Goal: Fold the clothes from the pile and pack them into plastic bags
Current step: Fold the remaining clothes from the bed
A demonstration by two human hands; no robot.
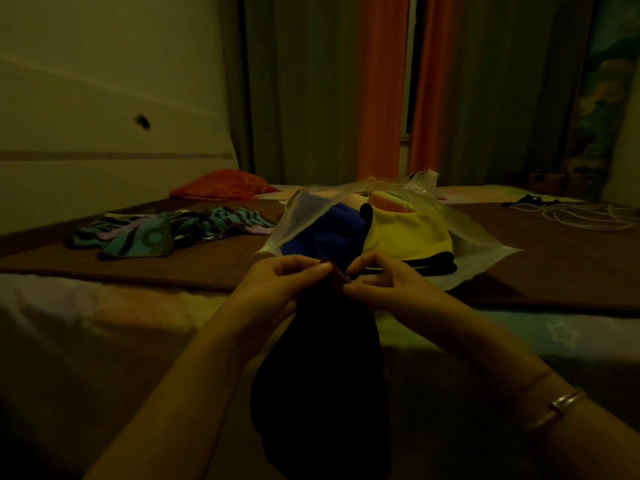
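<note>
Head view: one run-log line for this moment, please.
left hand: pinches dark garment | right hand: pinches same top edge | plastic bag: open behind, blue and yellow clothes inside | striped garment: unfolded

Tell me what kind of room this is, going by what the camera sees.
Most likely a dimly lit bedroom at home. Long curtains hang at the back, a red cushion lies by the wall, and both hands pinch a dark garment over a bed-like surface strewn with clothes and a plastic bag.
</note>
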